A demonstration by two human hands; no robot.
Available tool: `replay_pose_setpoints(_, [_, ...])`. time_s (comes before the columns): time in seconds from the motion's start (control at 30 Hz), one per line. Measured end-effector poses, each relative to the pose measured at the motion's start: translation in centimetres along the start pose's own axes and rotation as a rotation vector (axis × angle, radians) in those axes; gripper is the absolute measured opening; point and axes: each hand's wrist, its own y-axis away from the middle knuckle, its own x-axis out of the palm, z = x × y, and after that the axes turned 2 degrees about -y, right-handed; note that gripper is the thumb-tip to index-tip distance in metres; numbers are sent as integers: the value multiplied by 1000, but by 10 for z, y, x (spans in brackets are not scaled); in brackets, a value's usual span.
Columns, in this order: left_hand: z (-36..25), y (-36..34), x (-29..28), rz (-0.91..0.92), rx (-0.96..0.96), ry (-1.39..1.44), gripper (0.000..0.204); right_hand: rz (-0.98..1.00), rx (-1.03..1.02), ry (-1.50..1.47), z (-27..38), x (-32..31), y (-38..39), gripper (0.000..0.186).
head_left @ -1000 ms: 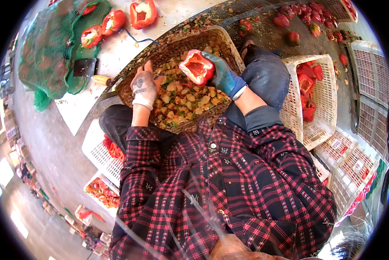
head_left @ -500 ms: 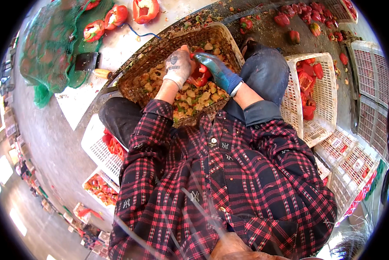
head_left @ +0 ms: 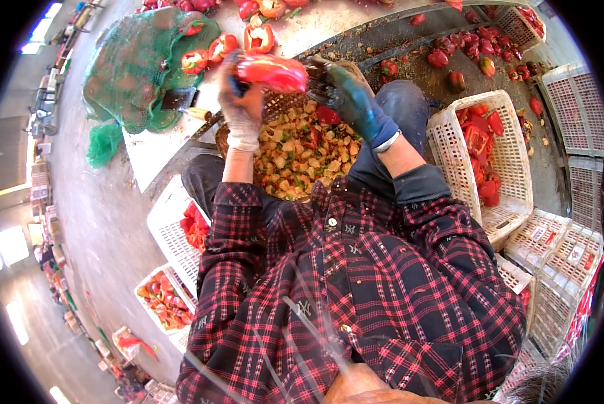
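My left hand [head_left: 243, 101], in a pale, stained glove, is closed round a red bell pepper [head_left: 272, 72] held above the far part of a basket. The pepper is smeared by motion. Close to its right end is my right hand [head_left: 356, 101], in a blue-green glove with dark fingers; blur hides whether those fingers grip anything. Just below them shows a red pepper piece [head_left: 327, 114]; whether it is held cannot be told. Between my knees the woven basket [head_left: 280, 104] contains many pale seed cores [head_left: 302, 151] and green bits.
Cut red peppers [head_left: 258, 39] lie on the pale table beside a green mesh sack [head_left: 130, 74] and a dark blade with a wooden handle [head_left: 199, 113]. White crates [head_left: 514, 151] of red pieces flank me. Whole peppers [head_left: 474, 44] lie on the floor at the far right.
Both hands have risen away from the basket and moved apart, the left carrying the pepper up and left. The view has shifted, showing more of the table top.
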Motion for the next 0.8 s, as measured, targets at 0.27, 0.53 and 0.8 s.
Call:
replay_pose_setpoints(0.27, [3, 33, 49, 396, 451, -1291, 50, -167, -397, 28, -43, -10, 3, 57])
replay_pose_setpoints(0.53, [-34, 31, 58, -69, 392, -852, 34, -324, 190, -408, -51, -39, -11, 44])
replay_pose_setpoints(0.8, [23, 50, 14, 216, -674, -411, 33, -14, 71, -203, -66, -31, 14, 45])
